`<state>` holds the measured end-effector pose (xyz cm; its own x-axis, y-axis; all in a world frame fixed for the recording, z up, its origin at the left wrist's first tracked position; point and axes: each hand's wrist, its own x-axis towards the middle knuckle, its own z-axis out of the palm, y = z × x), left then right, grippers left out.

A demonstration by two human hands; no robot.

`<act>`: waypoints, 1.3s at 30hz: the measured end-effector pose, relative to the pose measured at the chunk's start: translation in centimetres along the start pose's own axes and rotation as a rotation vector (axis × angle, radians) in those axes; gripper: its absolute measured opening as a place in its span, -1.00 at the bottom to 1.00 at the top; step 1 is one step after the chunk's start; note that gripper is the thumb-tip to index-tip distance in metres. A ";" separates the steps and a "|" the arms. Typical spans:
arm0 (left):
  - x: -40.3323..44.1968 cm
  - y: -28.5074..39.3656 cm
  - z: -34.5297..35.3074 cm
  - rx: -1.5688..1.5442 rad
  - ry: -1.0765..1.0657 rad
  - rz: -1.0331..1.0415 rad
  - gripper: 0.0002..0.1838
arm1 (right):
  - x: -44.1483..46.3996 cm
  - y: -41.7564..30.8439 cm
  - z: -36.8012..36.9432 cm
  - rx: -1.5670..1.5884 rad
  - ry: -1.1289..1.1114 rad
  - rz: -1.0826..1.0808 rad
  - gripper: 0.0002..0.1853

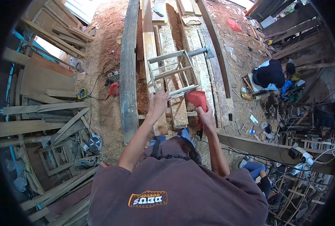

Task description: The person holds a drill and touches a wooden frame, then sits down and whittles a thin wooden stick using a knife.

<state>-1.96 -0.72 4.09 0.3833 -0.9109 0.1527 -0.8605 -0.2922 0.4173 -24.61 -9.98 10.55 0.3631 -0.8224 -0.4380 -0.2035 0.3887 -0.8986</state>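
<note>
A small wooden frame with thin slats [173,69] lies on the planks of the workbench. My left hand [159,101] is at its near left corner, with the fingers closed on the wood. In my right hand [206,115] is a red power tool [197,98], gripped by its handle. The tool's front end is close to the near right corner of the frame; whether it touches cannot be made out. A hammer [201,52] lies beyond the frame, on the right side.
Long beams [129,75] run along both sides of the bench. A person in dark clothing [270,74] crouches at the right. A second red tool [114,89] and cables lie on the sawdust floor at the left. Stacked boards [43,109] stand further left.
</note>
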 end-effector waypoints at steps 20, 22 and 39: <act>0.2 -1.3 -0.9 -0.084 0.021 -0.030 -0.79 | 0.4 -0.2 1.1 -0.017 -0.027 -0.057 -0.62; 0.2 -1.5 -0.4 -0.086 0.032 -0.021 -0.77 | 0.1 -0.5 1.1 0.014 -0.029 -0.079 -0.63; 0.2 -1.3 -1.0 -0.078 0.019 -0.011 -0.75 | 1.5 0.6 1.1 -0.015 -0.035 -0.046 -0.58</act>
<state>-0.40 -0.23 4.42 0.4000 -0.9016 0.1645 -0.8274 -0.2781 0.4879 -23.21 -10.50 9.37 0.4039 -0.8242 -0.3970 -0.1989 0.3444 -0.9175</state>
